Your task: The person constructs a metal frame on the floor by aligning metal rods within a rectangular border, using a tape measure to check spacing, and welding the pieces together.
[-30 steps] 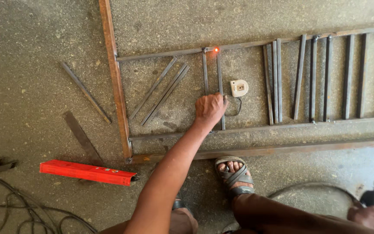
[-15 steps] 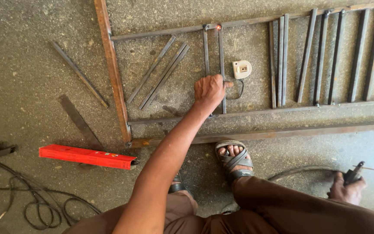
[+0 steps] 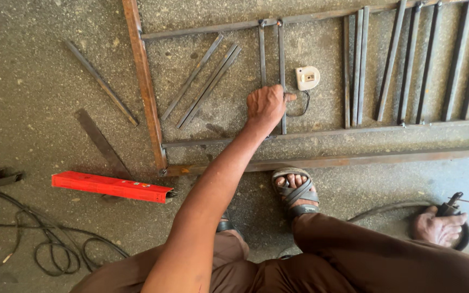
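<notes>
My left hand point(image 3: 266, 106) reaches forward and grips a pair of thin upright steel bars point(image 3: 281, 54) inside a flat metal frame lying on the concrete floor. The hand closes around the bars' lower half, just above the frame's bottom rail point(image 3: 354, 132). My right hand point(image 3: 436, 228) rests low at the right, shut on a black welding holder point(image 3: 451, 203) with a dark cable point(image 3: 386, 207) trailing left. A white tape measure point(image 3: 307, 77) lies just right of my left hand.
A rusty side rail point(image 3: 143, 81) bounds the frame's left. Loose bars point(image 3: 207, 87) lie inside it, several more upright bars point(image 3: 408, 59) to the right. A red box section point(image 3: 112, 187), black cables point(image 3: 44, 244) and my sandalled foot point(image 3: 295, 187) are nearer.
The orange glow at the top of the gripped bars has faded. My left hand stays on the bars. My right hand with the holder has come in from the frame's right edge.
</notes>
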